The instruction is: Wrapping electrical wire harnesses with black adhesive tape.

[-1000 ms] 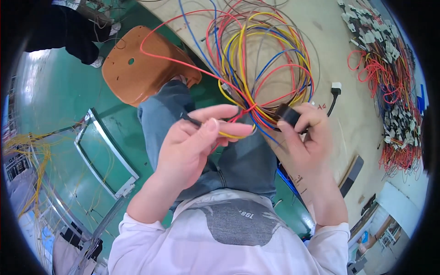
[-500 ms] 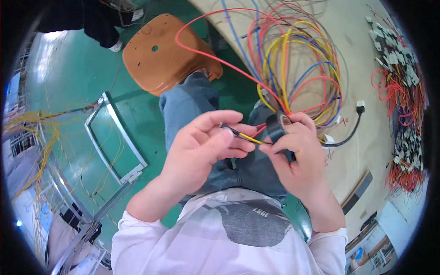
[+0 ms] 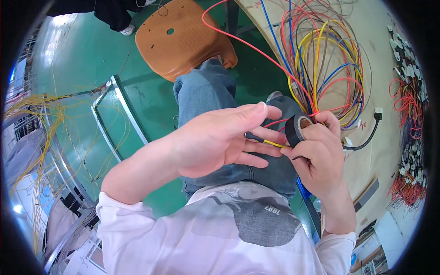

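Note:
My left hand (image 3: 213,140) is open, its fingers spread and its palm turned toward the wire end. Just in front of that palm lies the black-wrapped tip (image 3: 254,137) of a yellow wire (image 3: 273,144); whether the fingers behind touch it, I cannot tell. My right hand (image 3: 321,153) is closed, pinching the yellow wire between thumb and forefinger. A roll of black tape (image 3: 292,132) is also held in it, against the fingers. Beyond the right hand, a large loose coil of red, yellow, blue and brown wires (image 3: 317,55) rests on the table.
The pale table (image 3: 382,151) stands at my right, with a black cable with a white connector (image 3: 378,111) and a dark flat bar (image 3: 366,195). Many bundled wires (image 3: 408,114) line its far side. An orange stool (image 3: 176,39), a metal frame (image 3: 126,105) and a person's shoe (image 3: 128,30) are ahead-left.
My left hand has let go of the black wire end and opened, fingers spreading. My right hand keeps the tape roll and wire. The whole view has shifted slightly.

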Demonstrator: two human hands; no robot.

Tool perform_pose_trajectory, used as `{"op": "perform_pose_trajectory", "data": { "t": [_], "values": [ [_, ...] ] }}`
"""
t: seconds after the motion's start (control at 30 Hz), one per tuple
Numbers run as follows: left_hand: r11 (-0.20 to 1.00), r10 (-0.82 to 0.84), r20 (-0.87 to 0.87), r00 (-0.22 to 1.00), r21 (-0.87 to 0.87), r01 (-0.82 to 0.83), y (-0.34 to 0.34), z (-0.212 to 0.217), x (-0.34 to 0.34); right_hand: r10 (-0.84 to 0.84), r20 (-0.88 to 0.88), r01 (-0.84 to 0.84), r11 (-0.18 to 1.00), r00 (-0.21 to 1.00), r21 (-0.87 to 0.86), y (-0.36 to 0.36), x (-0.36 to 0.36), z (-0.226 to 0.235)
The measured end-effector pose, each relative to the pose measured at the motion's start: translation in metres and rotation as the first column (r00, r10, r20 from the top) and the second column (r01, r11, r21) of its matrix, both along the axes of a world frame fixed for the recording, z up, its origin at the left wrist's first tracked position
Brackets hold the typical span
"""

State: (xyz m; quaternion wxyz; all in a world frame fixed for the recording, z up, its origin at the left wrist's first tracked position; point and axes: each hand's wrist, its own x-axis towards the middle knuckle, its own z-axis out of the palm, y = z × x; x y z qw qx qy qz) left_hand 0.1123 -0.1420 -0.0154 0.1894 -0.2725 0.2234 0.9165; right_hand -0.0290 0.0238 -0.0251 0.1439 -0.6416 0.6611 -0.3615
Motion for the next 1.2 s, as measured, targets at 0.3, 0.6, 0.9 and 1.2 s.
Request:
{"op": "perform_pose_trajectory", "data": {
  "t": [0.3, 0.6, 0.9, 1.2],
  "values": [
    [1.0, 0.002, 0.003, 1.0, -0.024, -0.002, -0.002, 0.007, 0.0, 0.001, -0.012, -0.001, 1.0, 1.0, -0.005, 0.0, 0.0, 0.0],
    [0.977, 0.009, -0.053, 0.999, -0.211, -0.02, 0.006, 0.013, 0.005, -0.012, 0.097, 0.012, 1.0, 0.995, -0.007, 0.001, -0.004, -0.002],
    [0.955, 0.036, -0.106, 0.994, -0.29, -0.065, 0.012, 0.013, 0.013, -0.004, 0.211, -0.014, 0.996, 0.977, 0.084, 0.0, -0.01, 0.004],
    [0.926, 0.037, -0.131, 0.991, -0.369, -0.084, 0.018, 0.017, 0.013, -0.013, 0.265, -0.009, 0.997, 0.964, 0.081, -0.001, -0.01, 0.005]
  ]
}}
